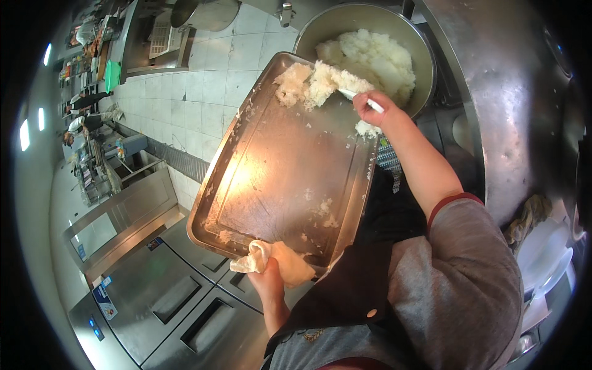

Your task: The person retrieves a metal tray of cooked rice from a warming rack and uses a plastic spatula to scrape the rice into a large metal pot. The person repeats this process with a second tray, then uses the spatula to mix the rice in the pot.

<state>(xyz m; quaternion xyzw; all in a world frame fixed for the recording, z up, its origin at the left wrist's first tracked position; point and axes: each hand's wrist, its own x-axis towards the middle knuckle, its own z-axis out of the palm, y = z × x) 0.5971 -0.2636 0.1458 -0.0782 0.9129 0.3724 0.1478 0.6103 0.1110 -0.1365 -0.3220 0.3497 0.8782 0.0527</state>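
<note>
A metal tray (282, 171) with grains of rice stuck to it is tilted towards a large round metal pot (307, 34). My left hand (270, 280) grips the tray's near end through a pale cloth (291, 266). In my right hand (377, 107) is a white-handled utensil (375, 105); its working end meets the cooked rice (323, 83) heaped at the tray's far end. More rice (374, 55) lies in the pot. Some clings to the tray's right edge below my right hand.
Steel refrigerator doors (185, 296) stand at the lower left. A metal counter (499, 101) runs along the right, with a crumpled cloth (529, 217) and white containers (543, 249). Tiled floor (203, 92) lies left of the tray. People (88, 122) are at the far left, near a green basin (112, 76).
</note>
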